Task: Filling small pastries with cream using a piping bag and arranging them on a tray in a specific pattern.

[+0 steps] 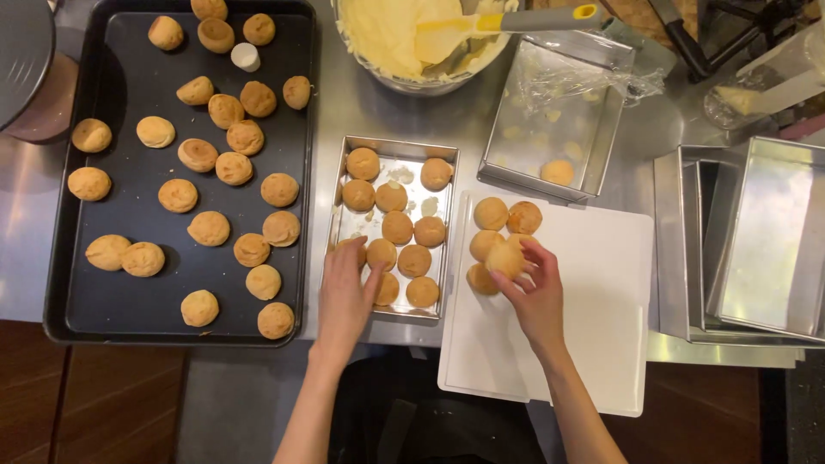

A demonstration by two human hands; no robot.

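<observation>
My left hand (346, 296) rests on the near left corner of a small metal tray (449, 225), its fingers touching a round golden bun (381, 254) among several others in the tray. My right hand (534, 292) holds one bun (505, 259) over a white cutting board (593, 301). Three more buns (491, 213) lie on the board by that hand.
A dark baking sheet (137, 301) with several buns and a small white cylinder (246, 57) lies at left. A bowl of pale cream (387, 34) with a spatula (516, 21) is at the back. An empty metal pan (601, 137) and stacked metal pans (756, 249) stand at right.
</observation>
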